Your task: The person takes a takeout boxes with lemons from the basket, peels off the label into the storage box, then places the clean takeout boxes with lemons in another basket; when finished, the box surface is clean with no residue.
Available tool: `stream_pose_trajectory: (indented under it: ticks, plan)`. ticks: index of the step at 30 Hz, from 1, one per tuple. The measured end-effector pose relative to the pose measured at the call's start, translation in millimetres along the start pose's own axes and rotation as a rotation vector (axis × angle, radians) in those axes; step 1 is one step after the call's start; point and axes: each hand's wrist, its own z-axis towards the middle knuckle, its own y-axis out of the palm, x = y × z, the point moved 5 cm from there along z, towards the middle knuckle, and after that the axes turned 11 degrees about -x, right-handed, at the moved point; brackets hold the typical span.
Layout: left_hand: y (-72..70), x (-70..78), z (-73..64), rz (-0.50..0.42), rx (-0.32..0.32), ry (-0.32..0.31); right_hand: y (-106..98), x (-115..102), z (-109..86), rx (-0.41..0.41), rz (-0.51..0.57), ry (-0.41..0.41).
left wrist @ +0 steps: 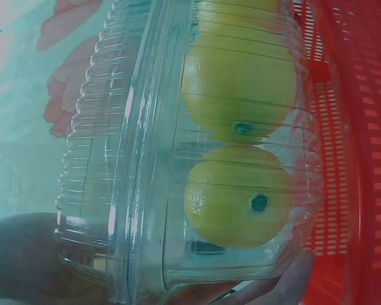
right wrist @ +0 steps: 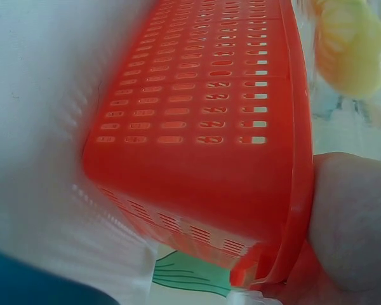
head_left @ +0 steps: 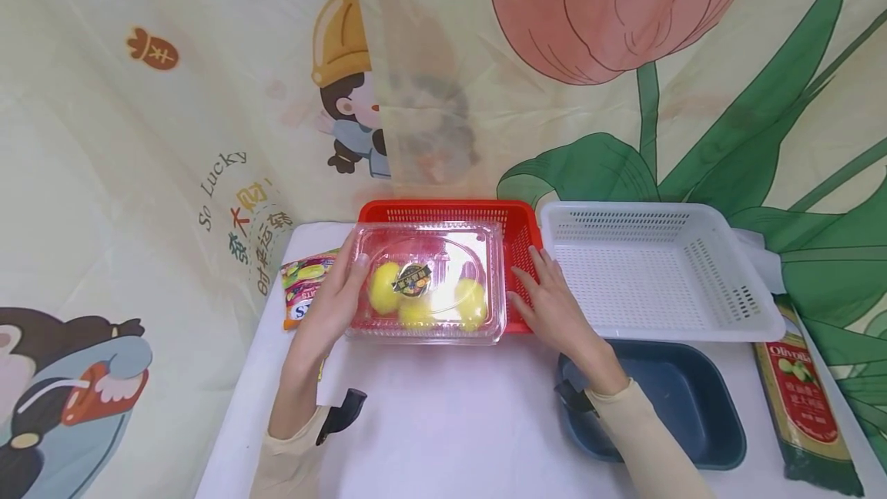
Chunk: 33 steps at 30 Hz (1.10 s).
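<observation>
A clear plastic clamshell box (head_left: 426,283) (left wrist: 140,159) holds yellow lemons (head_left: 384,287) (left wrist: 238,86) and carries a dark sticker on its lid. It lies over a red perforated basket (head_left: 516,226) (left wrist: 362,159) (right wrist: 190,127). My left hand (head_left: 336,299) (left wrist: 25,260) grips the box's left end, with fingers under it. My right hand (head_left: 554,303) (right wrist: 352,222) lies with straight fingers against the basket's right wall, thumb near the rim. In the right wrist view a blurred lemon (right wrist: 352,51) shows above the rim.
A white perforated basket (head_left: 658,268) stands right of the red one. In front of it sits a dark blue tray (head_left: 686,399), partly under my right forearm. A snack packet (head_left: 305,287) lies at the left, an olive oil bottle (head_left: 804,391) at the right edge. The table (head_left: 450,422) is white.
</observation>
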Motion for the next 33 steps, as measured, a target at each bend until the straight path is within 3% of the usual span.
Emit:
stream_pose_trajectory:
  ticks: [6,11,22,33]
  plan:
    - [2.4,-0.7,-19.9,-0.017,-0.002,0.024,-1,0,-0.4,0.002,0.006,0.002]
    - [5.4,-2.7,-32.3,-0.019,-0.013,0.009,0,1,-0.7,0.004,0.000,0.002]
    - [18.3,-9.5,-59.7,-0.070,-0.036,-0.086,0,2,-1.2,0.004,0.000,0.000]
    - [31.2,-19.2,-80.8,-0.082,-0.039,-0.131,-1,2,-2.3,0.022,-0.006,-0.030]
